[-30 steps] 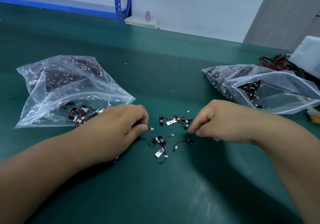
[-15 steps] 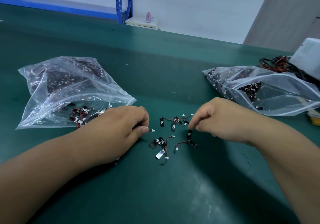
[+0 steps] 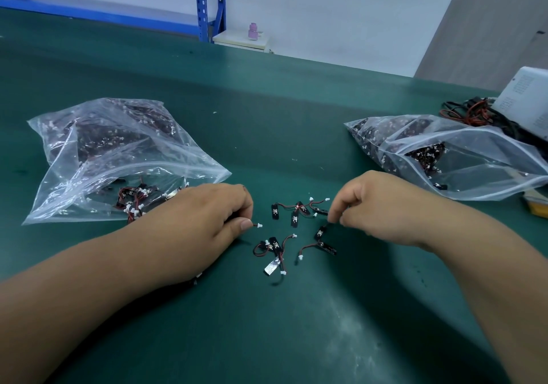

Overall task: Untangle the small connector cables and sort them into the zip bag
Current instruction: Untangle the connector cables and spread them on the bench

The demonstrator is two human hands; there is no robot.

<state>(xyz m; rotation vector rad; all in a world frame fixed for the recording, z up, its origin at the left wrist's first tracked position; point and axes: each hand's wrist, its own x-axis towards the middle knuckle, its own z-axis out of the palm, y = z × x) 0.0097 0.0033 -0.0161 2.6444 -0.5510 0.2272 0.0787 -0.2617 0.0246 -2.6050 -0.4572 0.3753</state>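
Partway: our left hand (image 3: 204,220) pinches one connector cable (image 3: 257,225), right hand (image 3: 382,208) pinches another (image 3: 321,231); several remain loose beside the left zip bag (image 3: 98,161).

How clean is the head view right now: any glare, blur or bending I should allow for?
Head view: loose connector cables between the hands are sharp; glare streaks whiten the left zip bag and right zip bag; the blue shelving is slightly soft; the wide lens bows the green table edge.

Left hand (image 3: 204,220) fisted, fingers pinched; right hand (image 3: 382,205) likewise, knuckles up.
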